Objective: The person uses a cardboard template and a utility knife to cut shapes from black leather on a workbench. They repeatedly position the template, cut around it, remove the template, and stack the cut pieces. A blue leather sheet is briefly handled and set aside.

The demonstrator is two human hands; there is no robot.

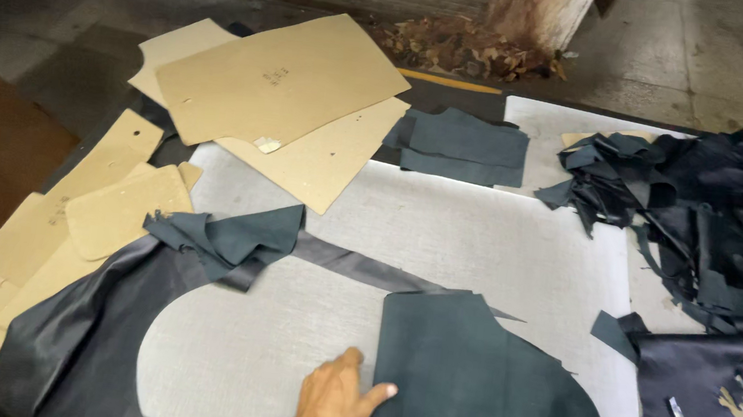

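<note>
Head view shows my left hand (334, 402) spread flat, gripping nothing, against the folded dark leather piece (472, 385) on the grey cutting mat (479, 238). Right hand (only a fingertip shows) I cannot judge. I'd press evenly along the fold, keeping the edge straight.

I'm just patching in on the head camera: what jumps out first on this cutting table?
The big dark leather hide lies at the bottom centre of the grey cutting mat, its edge folded over, with the left hand flat beside the fold. Tan cardboard patterns fan out across the upper left. A tangled heap of dark leather offcuts fills the right side.
</note>
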